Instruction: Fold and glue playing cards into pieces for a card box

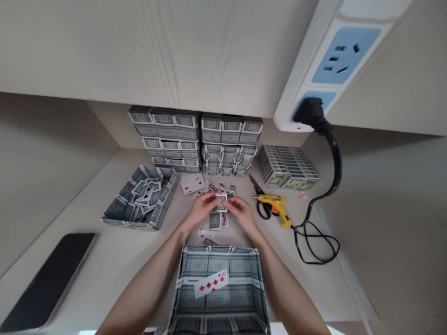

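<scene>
Between the two sets of fingertips sits a small, grey-backed, white-edged playing card piece (221,203). The left hand (203,206) pinches one side and the right hand (240,212) the other, both nearly closed, thumbs over its face. The step in hand looks like folding or squaring this piece; the next move seems to call for even pressure from both thumbs. Just below the hands lie loose grey-backed playing cards (215,221). Beyond the left hand, a white face-up card stack (190,184) shows red hearts, its numerals uncertain. Right of the right hand, a yellow glue gun with an orange trigger (275,200) overlaps black-handled scissors (262,211); no brand is legible. Farther off, green-and-white card packs (288,165) carry unreadable labels. Nearer the body than the hands, a white card with red diamonds (211,284) reads 6 or 9.
</scene>
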`<state>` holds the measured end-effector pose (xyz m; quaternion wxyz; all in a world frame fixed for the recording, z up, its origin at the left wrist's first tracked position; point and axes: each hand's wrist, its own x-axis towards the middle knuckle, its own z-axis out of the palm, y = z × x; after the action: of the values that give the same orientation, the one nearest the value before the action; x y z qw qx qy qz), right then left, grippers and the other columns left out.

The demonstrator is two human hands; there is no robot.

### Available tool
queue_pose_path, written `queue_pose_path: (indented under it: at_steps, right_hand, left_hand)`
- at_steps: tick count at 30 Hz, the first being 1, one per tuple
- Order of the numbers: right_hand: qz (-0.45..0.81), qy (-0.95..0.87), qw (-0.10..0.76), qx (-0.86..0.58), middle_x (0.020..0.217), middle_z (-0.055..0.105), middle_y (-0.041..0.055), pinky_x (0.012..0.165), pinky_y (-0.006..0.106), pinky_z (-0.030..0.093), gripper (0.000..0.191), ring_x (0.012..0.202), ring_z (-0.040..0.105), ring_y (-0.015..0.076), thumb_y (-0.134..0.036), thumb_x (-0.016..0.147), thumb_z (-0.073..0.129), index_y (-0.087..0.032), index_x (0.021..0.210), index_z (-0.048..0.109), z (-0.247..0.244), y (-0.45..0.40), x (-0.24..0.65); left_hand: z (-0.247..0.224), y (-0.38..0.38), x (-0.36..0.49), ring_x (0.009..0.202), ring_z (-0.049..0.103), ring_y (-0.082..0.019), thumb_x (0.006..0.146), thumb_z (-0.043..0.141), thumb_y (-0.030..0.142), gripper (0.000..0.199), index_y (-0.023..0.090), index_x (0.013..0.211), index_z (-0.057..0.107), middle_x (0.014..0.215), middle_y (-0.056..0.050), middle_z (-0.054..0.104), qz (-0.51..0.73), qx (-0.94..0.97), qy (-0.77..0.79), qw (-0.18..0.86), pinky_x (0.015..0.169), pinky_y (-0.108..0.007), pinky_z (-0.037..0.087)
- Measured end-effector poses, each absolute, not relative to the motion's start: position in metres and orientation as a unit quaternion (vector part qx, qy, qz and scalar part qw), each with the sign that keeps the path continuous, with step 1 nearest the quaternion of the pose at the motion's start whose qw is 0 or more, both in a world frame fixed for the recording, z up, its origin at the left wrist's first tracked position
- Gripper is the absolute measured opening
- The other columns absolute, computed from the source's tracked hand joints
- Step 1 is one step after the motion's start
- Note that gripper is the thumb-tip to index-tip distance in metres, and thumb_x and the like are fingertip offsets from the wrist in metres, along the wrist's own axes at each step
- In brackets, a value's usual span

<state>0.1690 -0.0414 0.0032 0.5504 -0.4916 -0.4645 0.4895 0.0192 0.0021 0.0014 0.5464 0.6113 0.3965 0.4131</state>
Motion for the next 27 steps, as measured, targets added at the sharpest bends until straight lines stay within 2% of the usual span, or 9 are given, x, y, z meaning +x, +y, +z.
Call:
queue_pose_path:
  at_steps: [3,6,10,16,27]
  right_hand:
    - [0.489,-0.449,0.552,-0.506,0.061,0.059,-0.0027,0.051,0.024,0.041,0.024,0.052,0.051,0.0111,-0.04,0.062,0.068,-0.019,0.073,0.062,0.0014,-0.0407,0.1685]
    - [0.486,-0.442,0.55,-0.516,0.055,0.057,-0.0039,0.049,0.024,0.039,0.024,0.047,0.048,0.0102,-0.04,0.061,0.069,-0.019,0.071,0.063,-0.0001,-0.0401,0.1692]
    - [0.49,-0.45,0.533,-0.522,0.05,0.055,-0.0035,0.05,0.024,0.039,0.023,0.047,0.048,0.0108,-0.041,0.062,0.067,-0.018,0.063,0.063,0.0013,-0.0394,0.1719]
    - [0.514,-0.422,0.537,-0.519,0.055,0.059,-0.0023,0.053,0.025,0.041,0.023,0.05,0.051,0.0112,-0.039,0.063,0.067,-0.017,0.069,0.066,0.0015,-0.0386,0.1729]
    - [0.515,-0.427,0.527,-0.523,0.055,0.06,-0.0014,0.054,0.025,0.041,0.024,0.05,0.051,0.0112,-0.039,0.064,0.066,-0.016,0.07,0.067,-0.0054,-0.0373,0.1747]
  left_hand:
    - [0.0015,0.0017,0.0187,0.076,0.056,-0.015,0.071,0.061,0.038,0.031,0.015,0.091,0.065,0.084,-0.004,0.064,0.41,0.631,0.396,0.527,0.071,-0.025,0.043]
    - [0.0016,0.0014,0.0189,0.074,0.054,-0.014,0.071,0.061,0.039,0.028,0.015,0.084,0.067,0.079,-0.002,0.064,0.398,0.65,0.397,0.511,0.068,-0.024,0.041]
    - [0.0004,0.0024,0.0218,0.061,0.052,-0.012,0.061,0.068,0.041,0.029,0.014,0.072,0.065,0.066,0.001,0.062,0.415,0.578,0.454,0.537,0.059,-0.023,0.04]
    - [0.0046,0.0031,0.0235,0.062,0.054,-0.012,0.052,0.074,0.039,0.034,0.012,0.072,0.067,0.07,-0.002,0.064,0.418,0.519,0.482,0.569,0.063,-0.024,0.042]
    - [0.0068,0.0036,0.0236,0.059,0.053,-0.011,0.054,0.072,0.041,0.033,0.012,0.068,0.066,0.065,0.0,0.063,0.411,0.532,0.477,0.565,0.058,-0.022,0.04]
